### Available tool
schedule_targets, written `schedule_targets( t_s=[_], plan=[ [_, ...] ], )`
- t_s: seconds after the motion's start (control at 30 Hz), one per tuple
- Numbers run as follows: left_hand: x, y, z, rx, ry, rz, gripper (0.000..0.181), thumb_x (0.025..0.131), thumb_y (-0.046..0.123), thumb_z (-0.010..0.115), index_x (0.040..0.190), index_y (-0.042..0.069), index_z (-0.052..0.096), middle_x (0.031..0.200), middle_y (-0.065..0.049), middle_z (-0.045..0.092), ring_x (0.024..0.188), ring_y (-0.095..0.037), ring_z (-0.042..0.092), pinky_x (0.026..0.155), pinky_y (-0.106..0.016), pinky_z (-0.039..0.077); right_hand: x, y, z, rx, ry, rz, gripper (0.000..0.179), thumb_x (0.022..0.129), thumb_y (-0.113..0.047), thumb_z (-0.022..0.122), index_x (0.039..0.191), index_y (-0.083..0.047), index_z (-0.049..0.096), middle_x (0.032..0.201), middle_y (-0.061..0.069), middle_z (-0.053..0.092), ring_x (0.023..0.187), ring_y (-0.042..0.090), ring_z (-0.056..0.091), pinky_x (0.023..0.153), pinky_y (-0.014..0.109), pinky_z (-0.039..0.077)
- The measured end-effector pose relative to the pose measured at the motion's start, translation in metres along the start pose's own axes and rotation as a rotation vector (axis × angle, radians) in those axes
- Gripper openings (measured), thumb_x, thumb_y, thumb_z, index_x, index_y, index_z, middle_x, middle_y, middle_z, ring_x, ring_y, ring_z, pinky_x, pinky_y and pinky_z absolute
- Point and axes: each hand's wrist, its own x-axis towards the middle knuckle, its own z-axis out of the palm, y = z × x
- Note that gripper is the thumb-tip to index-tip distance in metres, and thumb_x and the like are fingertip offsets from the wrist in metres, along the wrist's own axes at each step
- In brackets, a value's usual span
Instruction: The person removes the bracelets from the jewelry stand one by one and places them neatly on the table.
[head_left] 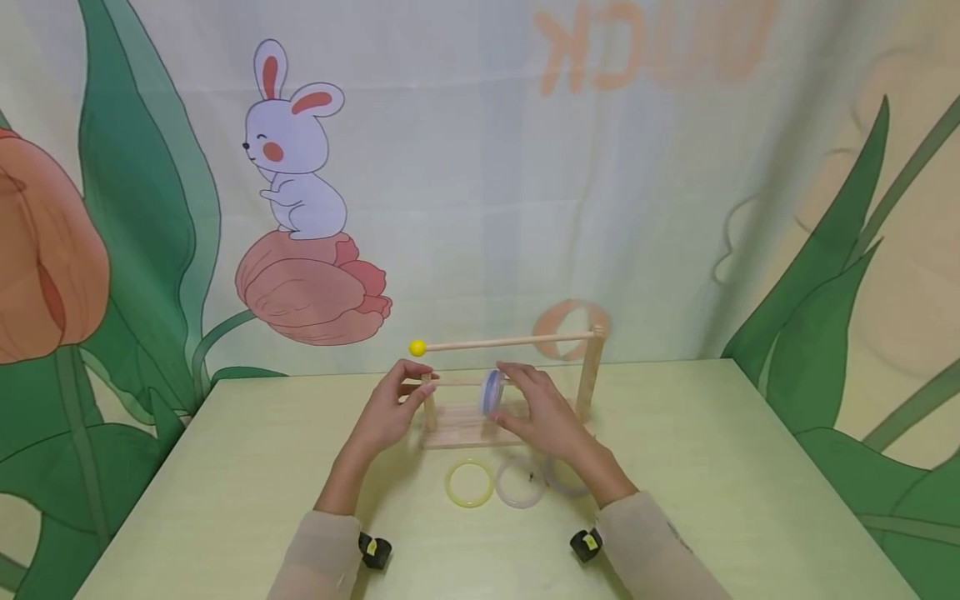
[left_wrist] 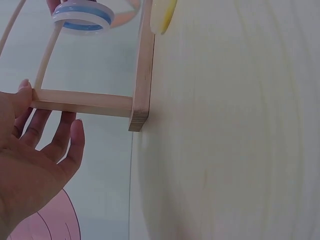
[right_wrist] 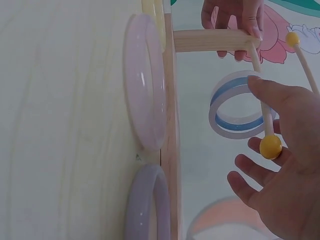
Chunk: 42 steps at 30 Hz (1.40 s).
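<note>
"What is the left hand (head_left: 388,410) on?"

"The short, square wooden post (head_left: 430,410) at the left end of a pale wooden stand (head_left: 457,438). Thumb and fingers curl about the post's top in a pinch."

"And the right hand (head_left: 546,414)?"

"Partly spread, grasping a white-and-blue banded plastic ring (head_left: 492,392) between thumb and fingers. The banded ring sits around the thin, pale wooden lower rod (head_left: 459,384), partway along. Whether it is 1 ring or several side by side, I cannot tell."

"Make that ring the centre of a clock, in the head view."

"Then the left hand is at 9 o'clock, the tall wooden post (head_left: 590,371) near 3, and the round yellow ball (head_left: 417,347) tipping the wooden upper rod (head_left: 510,342) at 10."

"What lies on the pale yellow table (head_left: 262,467)?"

"3 more rings: a translucent yellow ring (right_wrist: 159,22) between 6 and 7 o'clock, a pale pinkish ring (right_wrist: 136,87) between 5 and 6, and a pale purple ring (right_wrist: 141,202) between 4 and 5, partly behind the right wrist."

"Do the wrist views add anything?"

"The right one shows a 2nd yellow ball (right_wrist: 270,147) ending the lower rod, by the right hand; the head view hides it. The left one shows fingertips against the short post's outer side, opposite the rod."
</note>
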Motion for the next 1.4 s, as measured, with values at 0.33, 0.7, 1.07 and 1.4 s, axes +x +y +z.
schedule_targets(
  t_s=[0.33, 0.7, 1.07, 1.4],
  plan=[
    [0.0, 0.0007, -0.001, 0.012, -0.005, -0.005, 0.026, 0.108, 0.018, 0.064, 0.131, 0.008, 0.058, 0.132, -0.011, 0.068, 0.121, -0.038, 0.068, 0.103, -0.052, 0.055, 0.001, 0.001, 0.0017, -0.03, 0.0, 0.004, 0.074, 0.097, -0.029, 0.081, 0.16, -0.015, 0.045, 0.156, 0.01, 0.05, 0.145, 0.034, 0.045, 0.115, 0.057, 0.043],
    [-0.0005, -0.0006, -0.0017, -0.005, -0.004, -0.004, 0.026, 0.108, 0.018, 0.065, 0.131, 0.008, 0.059, 0.131, -0.012, 0.068, 0.121, -0.04, 0.067, 0.103, -0.054, 0.054, 0.0016, 0.0011, 0.0066, -0.02, 0.037, 0.008, 0.072, 0.095, -0.033, 0.083, 0.156, -0.013, 0.05, 0.15, 0.01, 0.055, 0.137, 0.034, 0.052, 0.11, 0.057, 0.048],
    [0.001, -0.0011, -0.0014, -0.008, -0.016, 0.016, 0.026, 0.108, 0.02, 0.065, 0.13, 0.009, 0.059, 0.13, -0.012, 0.068, 0.121, -0.04, 0.067, 0.103, -0.056, 0.054, 0.0014, -0.0037, 0.0091, -0.01, 0.091, 0.023, 0.07, 0.092, -0.032, 0.086, 0.152, -0.012, 0.054, 0.146, 0.011, 0.058, 0.134, 0.035, 0.055, 0.109, 0.057, 0.049],
    [0.0013, -0.0011, -0.0021, -0.002, -0.017, 0.006, 0.026, 0.108, 0.018, 0.065, 0.13, 0.009, 0.059, 0.13, -0.012, 0.068, 0.121, -0.039, 0.067, 0.104, -0.055, 0.053, 0.0004, -0.0071, 0.0046, -0.022, 0.094, 0.036, 0.069, 0.091, -0.029, 0.086, 0.15, -0.011, 0.055, 0.146, 0.01, 0.059, 0.132, 0.034, 0.055, 0.107, 0.056, 0.05]
  ],
)
